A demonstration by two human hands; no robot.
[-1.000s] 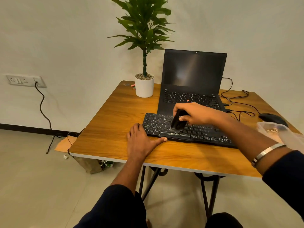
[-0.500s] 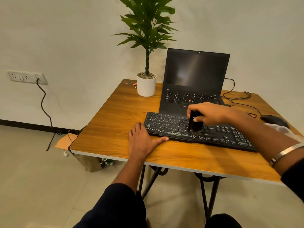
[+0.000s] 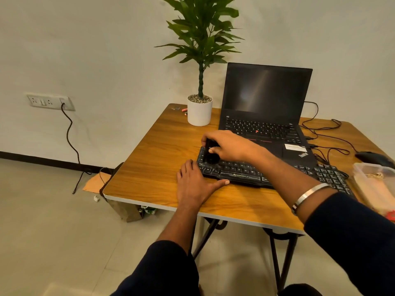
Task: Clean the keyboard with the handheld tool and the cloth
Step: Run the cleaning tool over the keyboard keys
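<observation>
Right hand (image 3: 229, 146) is closed around a small black handheld tool (image 3: 210, 153), its lower end down on the keys at the left end of the keyboard (image 3: 277, 174). Left hand (image 3: 193, 185) lies flat and open on the table (image 3: 149, 167), holding nothing, fingertips against the keyboard's left edge, thumb along its front edge, bracing it. Keyboard sits at the front of the table, just in front of the open laptop (image 3: 265, 107). No cloth visible; can't tell if it's in the plastic box (image 3: 376, 184) at right.

Risks, my read:
- Pressing too hard could pop or snag a keycap, since the tool sits right on the keys.
- Keyboard could skid toward the laptop if the left hand lets up.
- Right forearm crosses over the keys; the sleeve or bracelet (image 3: 307, 196) could drag on them.
- Cables (image 3: 327, 135) lie loose near the mouse (image 3: 372, 158); a wide sweep to the right could catch them.
- Dust may just get pushed between keys, so the cloth pass is likely still needed.
</observation>
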